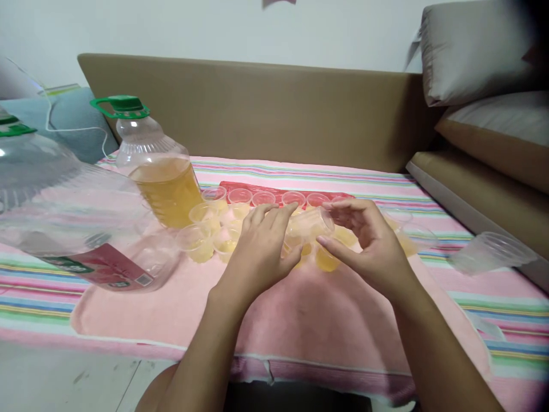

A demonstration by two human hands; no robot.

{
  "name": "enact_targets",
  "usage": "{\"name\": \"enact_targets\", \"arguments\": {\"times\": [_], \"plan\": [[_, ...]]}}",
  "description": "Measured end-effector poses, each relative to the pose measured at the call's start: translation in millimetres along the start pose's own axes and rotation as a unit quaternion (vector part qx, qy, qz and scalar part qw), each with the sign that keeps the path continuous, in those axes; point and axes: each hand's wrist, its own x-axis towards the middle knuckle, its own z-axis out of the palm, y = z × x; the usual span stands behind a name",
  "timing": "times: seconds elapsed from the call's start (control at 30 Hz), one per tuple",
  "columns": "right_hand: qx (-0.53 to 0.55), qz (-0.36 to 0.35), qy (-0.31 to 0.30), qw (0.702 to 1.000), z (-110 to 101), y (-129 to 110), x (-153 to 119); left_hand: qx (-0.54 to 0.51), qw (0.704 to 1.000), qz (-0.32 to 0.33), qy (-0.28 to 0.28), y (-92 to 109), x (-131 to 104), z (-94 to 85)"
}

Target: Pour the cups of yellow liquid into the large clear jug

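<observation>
A clear plastic cup (312,222) is tilted on its side between my two hands, above the rows of filled cups. My left hand (266,247) curves round its left end, thumb below. The fingers and thumb of my right hand (372,247) are around its right end. Below and behind stand several clear cups holding yellow liquid, among them a front cup (327,258) and a left cup (198,246). My hands hide part of these rows. The pink mat (300,320) lies under them.
To the left stands a large green-capped bottle (165,183) of yellow liquid. A clear bottle (103,229) with a pink label leans nearer me. Nested cups (493,252) lie at the right. A red plastic wrapper (274,187) is behind the cups. Cushions (480,51) are piled at right.
</observation>
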Motion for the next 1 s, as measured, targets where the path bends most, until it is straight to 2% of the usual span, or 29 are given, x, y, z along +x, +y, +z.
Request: {"name": "enact_targets", "arguments": {"times": [0.23,0.53,0.67,0.73,0.87,1.0], "plan": [[0.048,0.001,0.054,0.997,10,1,1,-0.011,1.0,0.011,-0.008,0,-2,-1.1],[0.058,-0.009,0.052,0.997,10,0,1,0.0,0.998,0.01,0.066,5,2,15.8],[0.068,-0.002,0.057,0.996,11,-2,-1,-0.006,0.998,-0.006,0.064,7,2,17.6],[0.054,-0.006,0.066,0.996,10,-4,-2,-0.009,0.998,-0.015,0.055,7,2,16.9],[-0.044,-0.019,0.05,0.998,7,-6,-3,-0.017,0.998,-0.029,0.05,7,2,15.3],[-0.059,-0.022,0.068,0.996,7,-6,-4,-0.014,0.998,-0.031,0.052,9,2,15.1]]}}
